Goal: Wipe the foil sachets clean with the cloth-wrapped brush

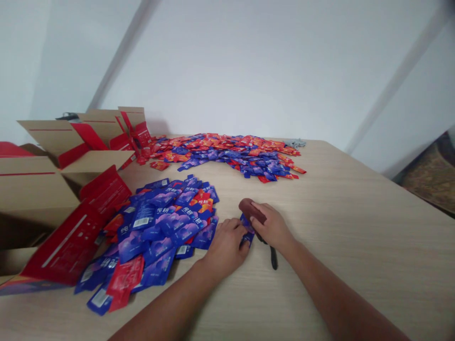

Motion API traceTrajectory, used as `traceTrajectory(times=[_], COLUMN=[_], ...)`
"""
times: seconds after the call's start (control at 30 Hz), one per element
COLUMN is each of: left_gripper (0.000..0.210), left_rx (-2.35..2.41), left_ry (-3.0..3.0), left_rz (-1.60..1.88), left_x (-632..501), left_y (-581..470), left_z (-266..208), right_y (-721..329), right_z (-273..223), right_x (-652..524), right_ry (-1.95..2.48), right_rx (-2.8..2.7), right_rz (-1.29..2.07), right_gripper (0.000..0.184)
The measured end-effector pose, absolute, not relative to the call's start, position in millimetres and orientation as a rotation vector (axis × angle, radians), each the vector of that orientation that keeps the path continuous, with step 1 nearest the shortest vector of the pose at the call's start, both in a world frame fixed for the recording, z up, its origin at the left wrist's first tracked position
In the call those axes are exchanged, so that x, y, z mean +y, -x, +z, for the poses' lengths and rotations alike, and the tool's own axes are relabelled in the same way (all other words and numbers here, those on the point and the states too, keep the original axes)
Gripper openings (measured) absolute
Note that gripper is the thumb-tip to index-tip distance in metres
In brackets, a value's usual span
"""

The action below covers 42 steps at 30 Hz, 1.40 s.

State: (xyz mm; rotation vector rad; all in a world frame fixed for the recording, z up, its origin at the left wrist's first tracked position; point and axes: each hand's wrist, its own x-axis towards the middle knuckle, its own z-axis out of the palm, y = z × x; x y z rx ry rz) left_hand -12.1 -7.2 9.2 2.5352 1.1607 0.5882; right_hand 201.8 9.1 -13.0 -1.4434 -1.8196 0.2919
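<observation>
Near the middle of the table (pixel 355 237), the left hand (pixel 226 242) has a blue-purple packet (pixel 248 230) between fingers and thumb, while the right hand (pixel 273 228) is wrapped around a maroon handheld tool (pixel 253 211) right next to it. Just left there's a messy heap of mostly blue-purple packets (pixel 167 222), then some red boxes (pixel 106 192) with flaps up, plus a big mixed pile (pixel 227 147) by the wall (pixel 249 71).

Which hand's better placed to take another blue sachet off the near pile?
Left, probably: the left hand is beside the near pile, though it touches a blue sachet. The right hand is farther off and grips a brown handheld tool.
</observation>
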Motion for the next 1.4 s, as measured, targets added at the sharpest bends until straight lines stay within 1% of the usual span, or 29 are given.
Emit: traceTrajectory(times=[0.13,0.3,0.5,0.7,0.8,0.9,1.0,1.07,1.1,1.17,1.27,1.3,1.4], left_gripper=[0.020,0.015,0.022,0.015,0.031,0.051,0.070,0.074,0.072,0.061,0.034,0.033,0.047], left_rx=[1.183,1.217,1.176,1.149,1.059,0.873,0.707,0.718,0.749,0.875,1.145,1.222,1.321], left_ry=[-2.539,-2.513,-2.534,-2.592,-2.551,-2.586,-2.658,-2.665,-2.665,-2.662,-2.646,-2.630,-2.582], left_rz=[0.566,0.553,0.526,0.464,0.510,0.571,0.473,0.404,0.395,0.401,0.379,0.368,0.350], left_x=[-7,-8,-11,-16,-12,-6,-2,-4,-5,-7,-8,-8,-7], left_y=[12,12,12,10,11,14,18,19,19,18,18,18,18], left_z=[10,11,16,20,15,11,13,17,20,25,29,29,27], right_y=[-197,-193,-197,-213,-217,-213,-206,-204,-204,-207,-214,-216,-218], right_z=[-6,-5,-16,-23,-20,-15,-10,-9,-8,-6,-3,-1,1], right_x=[4,0,10,22,21,17,12,11,11,12,15,16,16], right_ry=[1.305,1.218,1.403,1.677,1.615,1.435,1.332,1.334,1.346,1.383,1.440,1.451,1.464], right_rx=[-1.802,-1.954,-1.948,-1.782,-1.728,-1.688,-1.601,-1.539,-1.504,-1.414,-1.261,-1.215,-1.139], right_rz=[0.359,0.384,0.310,0.123,0.201,0.418,0.587,0.600,0.585,0.527,0.406,0.374,0.346], right_gripper=[0.050,0.055,0.053,0.048,0.049,0.047,0.044,0.044,0.044,0.045,0.047,0.048,0.050])
